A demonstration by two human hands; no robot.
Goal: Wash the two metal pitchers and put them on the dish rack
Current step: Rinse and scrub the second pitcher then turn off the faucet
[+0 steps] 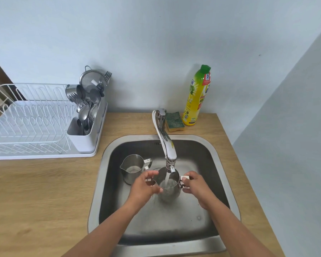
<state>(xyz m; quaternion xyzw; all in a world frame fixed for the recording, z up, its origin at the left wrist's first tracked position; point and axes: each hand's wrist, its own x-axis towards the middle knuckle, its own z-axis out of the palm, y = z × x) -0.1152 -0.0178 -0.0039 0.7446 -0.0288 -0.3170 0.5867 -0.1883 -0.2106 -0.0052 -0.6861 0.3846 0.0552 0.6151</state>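
At the frame's left edge the white dish rack (26, 123) is cut off, so its far end is out of sight. Both forearms run out past the bottom edge. In the centre, the left hand (144, 186) covers the spout side of the held pitcher (168, 188), and running water blurs its inside. The faucet (168, 149) hides part of that pitcher's rim. The print on the yellow soap bottle (196, 97), upper right of centre, is too small to read. Utensils in the cutlery caddy (85, 115) overlap and cannot be counted.
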